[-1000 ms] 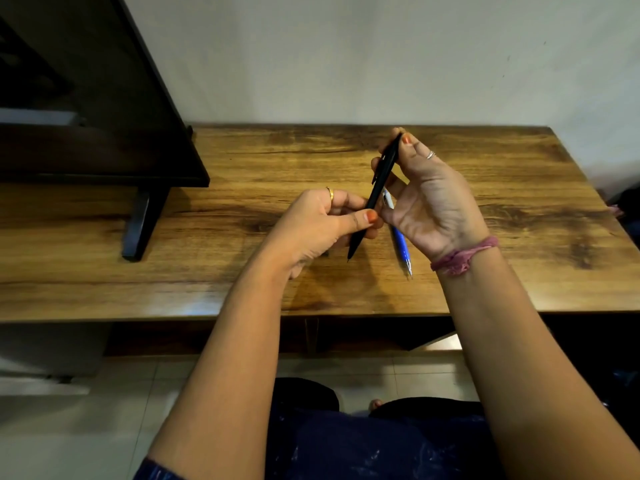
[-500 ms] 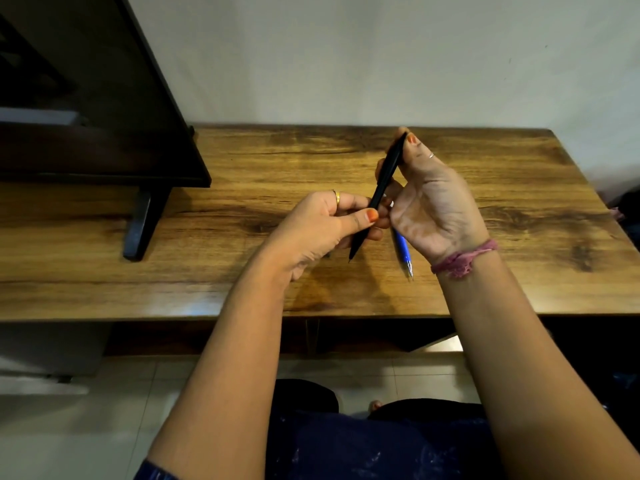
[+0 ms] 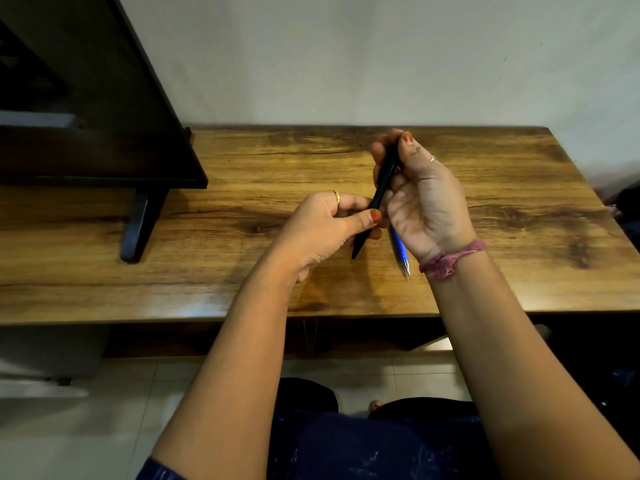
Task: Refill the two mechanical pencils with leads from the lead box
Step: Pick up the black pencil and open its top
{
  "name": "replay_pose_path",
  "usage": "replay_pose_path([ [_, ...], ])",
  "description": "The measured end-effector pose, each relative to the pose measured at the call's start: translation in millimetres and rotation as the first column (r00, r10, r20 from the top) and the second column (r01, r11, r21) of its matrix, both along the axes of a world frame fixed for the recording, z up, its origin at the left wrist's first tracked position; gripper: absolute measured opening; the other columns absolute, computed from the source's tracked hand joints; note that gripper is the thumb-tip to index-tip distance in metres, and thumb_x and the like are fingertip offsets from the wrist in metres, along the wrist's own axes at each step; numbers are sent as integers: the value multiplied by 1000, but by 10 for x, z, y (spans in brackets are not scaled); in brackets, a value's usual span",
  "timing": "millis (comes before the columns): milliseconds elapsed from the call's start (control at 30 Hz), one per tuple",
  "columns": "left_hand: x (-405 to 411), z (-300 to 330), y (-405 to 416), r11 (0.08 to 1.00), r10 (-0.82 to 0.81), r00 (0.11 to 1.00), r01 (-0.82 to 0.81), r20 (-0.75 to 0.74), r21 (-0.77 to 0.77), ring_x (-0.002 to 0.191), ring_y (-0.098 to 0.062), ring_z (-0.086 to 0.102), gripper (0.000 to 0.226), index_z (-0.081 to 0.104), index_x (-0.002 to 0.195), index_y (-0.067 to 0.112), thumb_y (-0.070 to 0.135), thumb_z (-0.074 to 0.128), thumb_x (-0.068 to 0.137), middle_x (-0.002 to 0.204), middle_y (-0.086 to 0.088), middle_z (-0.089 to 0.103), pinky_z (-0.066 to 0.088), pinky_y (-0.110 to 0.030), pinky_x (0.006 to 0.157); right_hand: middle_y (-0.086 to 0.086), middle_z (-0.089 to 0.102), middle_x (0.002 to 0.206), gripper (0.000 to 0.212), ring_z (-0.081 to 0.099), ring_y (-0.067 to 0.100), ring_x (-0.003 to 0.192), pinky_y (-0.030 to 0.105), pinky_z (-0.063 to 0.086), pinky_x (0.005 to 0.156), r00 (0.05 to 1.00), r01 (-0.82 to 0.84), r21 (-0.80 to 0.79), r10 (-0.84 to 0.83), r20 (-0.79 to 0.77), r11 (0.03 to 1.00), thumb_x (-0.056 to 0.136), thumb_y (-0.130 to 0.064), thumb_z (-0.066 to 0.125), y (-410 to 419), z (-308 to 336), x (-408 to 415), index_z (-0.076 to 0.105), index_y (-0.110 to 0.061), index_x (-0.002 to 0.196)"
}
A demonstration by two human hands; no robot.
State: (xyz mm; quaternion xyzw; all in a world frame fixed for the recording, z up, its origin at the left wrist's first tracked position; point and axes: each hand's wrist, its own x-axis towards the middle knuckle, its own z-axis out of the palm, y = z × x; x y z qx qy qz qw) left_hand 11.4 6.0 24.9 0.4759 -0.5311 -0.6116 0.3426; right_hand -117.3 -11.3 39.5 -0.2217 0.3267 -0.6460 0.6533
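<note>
A black mechanical pencil (image 3: 379, 192) is held tilted above the wooden table (image 3: 242, 168), tip pointing down toward me. My left hand (image 3: 322, 230) pinches its lower barrel between thumb and fingers. My right hand (image 3: 422, 195) wraps the pencil's upper end, thumb and fingertips covering the cap. A blue mechanical pencil (image 3: 401, 253) also sits in my right hand, its metal tip sticking out below the palm. The lead box is not visible; either hand may hide it.
A dark monitor (image 3: 86, 109) on a black foot (image 3: 138, 226) stands at the table's left. A pale wall backs the table. The table's front edge (image 3: 173, 315) runs above my lap and the tiled floor.
My right hand's fingers have curled further over the top end of the black pencil. Both hands stay at the same spot over the table.
</note>
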Motion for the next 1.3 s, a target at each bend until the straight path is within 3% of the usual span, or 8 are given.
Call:
replay_pose_path([
  [67, -4, 7, 0, 1000, 4, 1000, -5, -11, -6, 73, -6, 70, 11, 69, 92, 13, 5, 62, 90, 82, -1, 72, 50, -12, 55, -2, 67, 81, 19, 66, 7, 72, 16, 52, 66, 1000, -6, -3, 6, 16, 1000, 98, -10, 45, 1, 6, 12, 62, -12, 89],
  [233, -34, -40, 5, 999, -32, 999, 32, 1, -19, 77, -9, 70, 12, 71, 93, 13, 5, 63, 88, 83, -2, 72, 56, -24, 78, -3, 62, 77, 18, 55, 7, 66, 15, 47, 61, 997, 19, 13, -20, 80, 1000, 98, -16, 47, -5, 31, -19, 63, -14, 91],
  [567, 69, -67, -41, 994, 89, 996, -90, 27, 57, 88, -14, 70, 23, 67, 110, 5, 7, 65, 87, 99, -10, 74, 57, -32, 83, -7, 67, 75, 11, 57, 3, 64, 15, 40, 59, 950, 188, 59, -166, -265, 980, 92, -13, 59, -45, -2, -267, 69, -15, 91],
  [633, 101, -76, -72, 986, 152, 988, -153, 20, 70, 90, -12, 71, 27, 66, 114, 4, 9, 66, 87, 99, -7, 74, 56, -33, 88, 0, 66, 77, 9, 59, 5, 65, 17, 46, 61, 808, 122, 55, -67, -585, 991, 91, -9, 60, -31, -50, -289, 69, -10, 92],
  [700, 128, -87, -96, 974, 214, 977, -215, 18, 66, 94, -13, 71, 24, 68, 110, 9, 13, 68, 86, 94, -4, 75, 54, -35, 91, 5, 70, 84, 8, 65, 8, 72, 21, 54, 68, 531, 35, 125, 87, -843, 992, 90, -11, 63, -8, -97, -274, 69, -11, 94],
  [867, 170, -107, -117, 943, 323, 945, -315, -61, 106, 90, -14, 72, 24, 67, 108, 9, 10, 70, 84, 92, -3, 74, 55, -35, 90, 10, 73, 89, 14, 69, 24, 86, 38, 56, 84, -110, -26, 222, 218, -970, 975, 82, -22, 71, -19, -243, -153, 76, -12, 91],
  [1200, 181, -81, -91, 950, 301, 950, -292, -79, 109, 90, -14, 72, 16, 67, 98, 16, 10, 70, 84, 91, -3, 74, 57, -27, 83, 14, 69, 97, 25, 64, 28, 93, 24, 43, 71, -242, 119, 173, 197, -950, 978, 80, -28, 69, -81, -426, -92, 72, -11, 98],
  [1300, 186, -89, -89, 960, 271, 961, -266, -52, 88, 89, -12, 72, 12, 68, 91, 21, 11, 70, 83, 90, -1, 75, 57, -28, 82, 13, 70, 92, 22, 67, 28, 88, 29, 53, 78, -210, 85, 178, 193, -959, 980, 81, -28, 70, -78, -390, -105, 74, -11, 94],
])
